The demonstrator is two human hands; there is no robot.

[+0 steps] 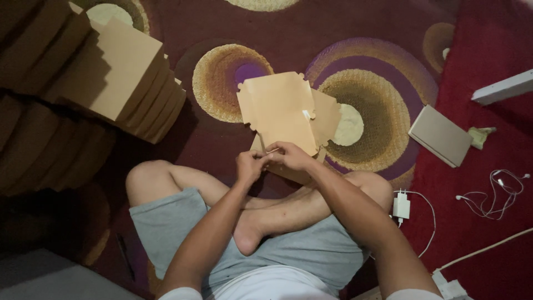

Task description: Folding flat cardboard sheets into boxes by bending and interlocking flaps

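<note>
One flat carton blank (280,111), one closed box (440,135), one charger (401,206).

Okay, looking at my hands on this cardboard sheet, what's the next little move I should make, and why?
Probably fold the near edge up along its crease. Both the left hand and the right hand pinch the near edge of the flat brown cardboard blank, which lies mostly unfolded over the patterned carpet. The finished boxes stacked to the left suggest the shape it takes.
</note>
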